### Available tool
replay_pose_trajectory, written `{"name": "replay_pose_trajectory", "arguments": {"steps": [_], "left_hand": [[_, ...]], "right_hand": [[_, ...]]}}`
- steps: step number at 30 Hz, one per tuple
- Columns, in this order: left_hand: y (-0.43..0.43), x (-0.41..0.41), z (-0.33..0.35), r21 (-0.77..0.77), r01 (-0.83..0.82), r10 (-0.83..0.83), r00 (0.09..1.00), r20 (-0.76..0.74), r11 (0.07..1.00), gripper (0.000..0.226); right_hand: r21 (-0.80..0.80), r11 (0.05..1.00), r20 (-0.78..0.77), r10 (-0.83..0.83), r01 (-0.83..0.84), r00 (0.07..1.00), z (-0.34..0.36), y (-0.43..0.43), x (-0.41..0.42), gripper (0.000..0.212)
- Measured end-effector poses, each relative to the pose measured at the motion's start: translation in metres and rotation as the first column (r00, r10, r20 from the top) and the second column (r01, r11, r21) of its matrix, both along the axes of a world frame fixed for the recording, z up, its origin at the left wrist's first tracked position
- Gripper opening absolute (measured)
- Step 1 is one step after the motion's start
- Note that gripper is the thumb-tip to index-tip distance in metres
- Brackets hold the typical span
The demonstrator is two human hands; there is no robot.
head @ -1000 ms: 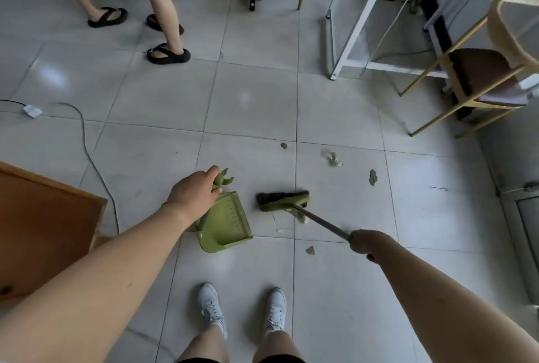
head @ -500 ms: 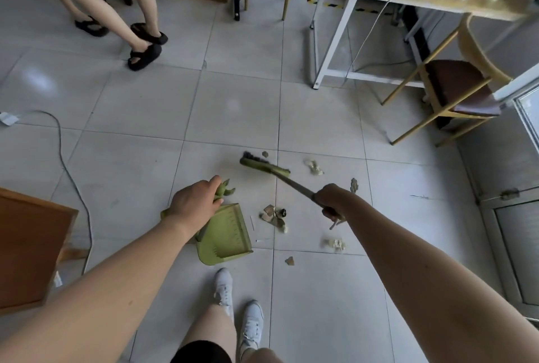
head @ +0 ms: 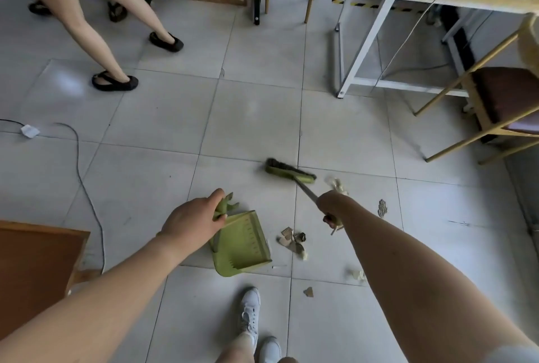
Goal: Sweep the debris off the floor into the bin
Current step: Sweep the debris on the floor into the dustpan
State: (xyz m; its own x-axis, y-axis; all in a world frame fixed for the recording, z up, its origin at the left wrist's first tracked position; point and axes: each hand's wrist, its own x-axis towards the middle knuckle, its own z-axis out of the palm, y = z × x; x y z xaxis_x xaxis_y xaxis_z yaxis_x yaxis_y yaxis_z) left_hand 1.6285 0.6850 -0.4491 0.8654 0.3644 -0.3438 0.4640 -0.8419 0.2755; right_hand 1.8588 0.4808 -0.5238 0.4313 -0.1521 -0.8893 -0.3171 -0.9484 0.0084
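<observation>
1. My left hand (head: 192, 221) is clenched round the green handle (head: 226, 206) of the dustpan (head: 242, 243). The pan sits tilted on the tiled floor (head: 256, 117), just ahead of my white shoe (head: 249, 313).
2. My right hand (head: 331, 205) is grasping the metal shaft (head: 306, 190) of the broom, fingers wrapped round it.
3. The green broom head (head: 290, 172) is low over the floor beyond both hands. I cannot tell whether its bristles touch the tiles.
4. A small heap of debris (head: 293, 241) lies just beside the pan's right edge, between the pan and my right forearm.
5. Loose scraps lie apart from the heap:
   - one beside the broom head (head: 338, 184);
   - one further right (head: 382, 207);
   - two nearer me (head: 357, 274) (head: 308, 292).
6. A dark cable (head: 84, 187) runs across the floor on the left, past a brown wooden panel (head: 38, 269).
7. Another person's legs (head: 96, 38) stand at far left, and a chair (head: 501, 100) is at right.
</observation>
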Motion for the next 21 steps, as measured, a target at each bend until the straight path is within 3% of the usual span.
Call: {"name": "replay_pose_trajectory", "arguments": {"steps": [12,21], "left_hand": [[-0.041,-0.026,-0.003,0.05,-0.047,0.046,0.999,0.012,0.998,0.02],[-0.135,-0.095,0.002,0.049,-0.155,0.145,0.976,0.165,0.987,0.025]], "right_hand": [[-0.036,0.989,-0.094,0.139,-0.143,0.986,0.013,-0.111,-0.072,0.018],[-0.043,0.985,-0.141,0.16,-0.167,0.977,0.017,-0.202,-0.165,0.022]]}}
